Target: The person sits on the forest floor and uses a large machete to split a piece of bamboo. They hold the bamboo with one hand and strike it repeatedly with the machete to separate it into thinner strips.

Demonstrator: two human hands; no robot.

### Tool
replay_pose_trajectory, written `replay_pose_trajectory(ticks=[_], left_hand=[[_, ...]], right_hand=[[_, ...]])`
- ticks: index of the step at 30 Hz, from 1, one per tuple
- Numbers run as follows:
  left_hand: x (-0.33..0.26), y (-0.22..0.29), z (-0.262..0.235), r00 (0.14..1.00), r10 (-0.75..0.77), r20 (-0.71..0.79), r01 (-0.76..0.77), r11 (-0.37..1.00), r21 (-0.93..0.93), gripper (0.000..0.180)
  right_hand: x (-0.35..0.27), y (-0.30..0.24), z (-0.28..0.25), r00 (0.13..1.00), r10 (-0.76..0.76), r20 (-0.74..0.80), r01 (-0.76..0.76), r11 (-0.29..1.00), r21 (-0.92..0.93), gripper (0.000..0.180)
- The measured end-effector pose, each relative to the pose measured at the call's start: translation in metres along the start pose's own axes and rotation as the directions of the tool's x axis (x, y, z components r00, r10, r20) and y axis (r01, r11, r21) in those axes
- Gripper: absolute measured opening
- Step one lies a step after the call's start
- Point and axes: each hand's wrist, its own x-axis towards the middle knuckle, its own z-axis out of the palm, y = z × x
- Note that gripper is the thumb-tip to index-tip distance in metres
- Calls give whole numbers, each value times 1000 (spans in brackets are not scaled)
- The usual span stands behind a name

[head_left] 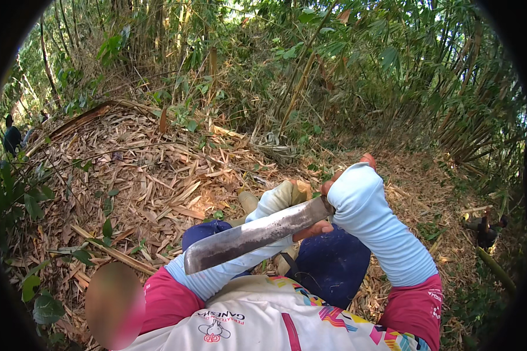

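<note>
While right hand (339, 196) fingers grip machete (257, 234), left hand grasp hidden; dry bamboo leaves (158, 175) cover ground, thicket behind.

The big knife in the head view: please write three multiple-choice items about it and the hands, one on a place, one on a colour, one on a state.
1. Where does the blade point?
A. toward the picture's lower left
B. straight up
C. toward the right edge

2. What colour are the arm sleeves?
A. black
B. light blue
C. yellow

3. How is the right hand?
A. open and empty
B. closed on the knife handle
C. flat on the ground

Answers:
1 A: the knife runs from the right hand down-left across the left arm sleeve.
2 B: both sleeves are pale blue.
3 B: its fingers wrap the handle.
</note>
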Motion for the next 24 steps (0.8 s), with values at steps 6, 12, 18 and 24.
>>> replay_pose_trajectory(ticks=[6, 12, 18, 24], left_hand=[[4, -14, -3, 998, -41, -47, 30, 977, -211, 46], [7, -43, -15, 993, -103, -53, 67, 881, -469, 50], [10, -20, -7, 995, -86, -51, -11, 406, -914, 45], [21, -31, -27, 991, -120, 53, 67, 117, -991, 42]], right_hand=[[5, 2, 4, 991, 63, 121, -63, 998, -9, 13], [12, -5, 0, 978, 128, 165, -134, 991, 27, 15], [19, -2, 4, 969, 153, 192, -152, 988, -22, 20], [32, 2, 3, 939, 216, 266, -230, 973, 23, 21]])
